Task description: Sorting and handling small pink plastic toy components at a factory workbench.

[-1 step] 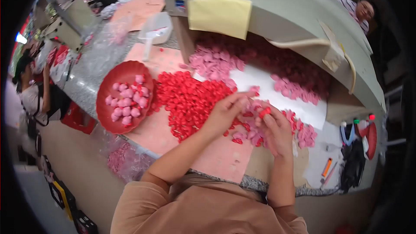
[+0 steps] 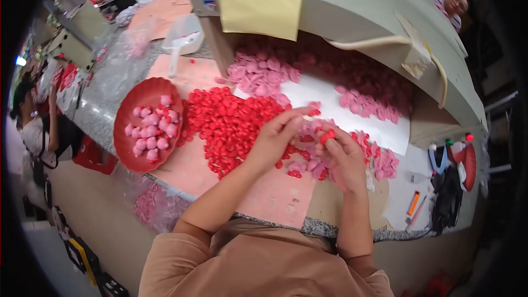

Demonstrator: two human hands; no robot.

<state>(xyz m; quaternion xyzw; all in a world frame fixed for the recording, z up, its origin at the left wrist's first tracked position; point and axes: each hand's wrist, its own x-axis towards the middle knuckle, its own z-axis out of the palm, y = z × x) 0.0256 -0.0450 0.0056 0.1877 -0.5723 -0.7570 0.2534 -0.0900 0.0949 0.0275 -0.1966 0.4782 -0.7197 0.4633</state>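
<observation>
Near the middle of the frame both hands meet over a scatter of small plastic pieces on the table point(image 2: 275, 198). The left hand point(image 2: 275, 140) comes in from the lower centre, its fingers point(image 2: 294, 121) curled and reaching toward the right hand; whether they pinch anything cannot be told. The right hand point(image 2: 344, 157) sits just right of it, with its fingers pinched on a small red piece point(image 2: 326, 135) held at the fingertips, above the loose pink pieces point(image 2: 308, 162) lying under and between the two hands. Directly left of the hands, a broad heap of red pieces point(image 2: 228, 124) spreads across a pale pink sheet point(image 2: 269, 192) that covers the table's near part. Farther left, a round red bowl point(image 2: 129, 126) holds a cluster of assembled pink pieces point(image 2: 153, 129). Above the hands, in the upper centre and upper right of the frame, a large mass of pink pieces point(image 2: 330, 74) fills an open cardboard box point(image 2: 341, 16), with a white sheet point(image 2: 330, 99) running through it and a yellow paper point(image 2: 258, 11) hanging over the box's upper edge. At the upper left lies a white scoop point(image 2: 181, 41). At the far right edge of the table are scissors point(image 2: 437, 159) and an orange marker point(image 2: 413, 202).
</observation>
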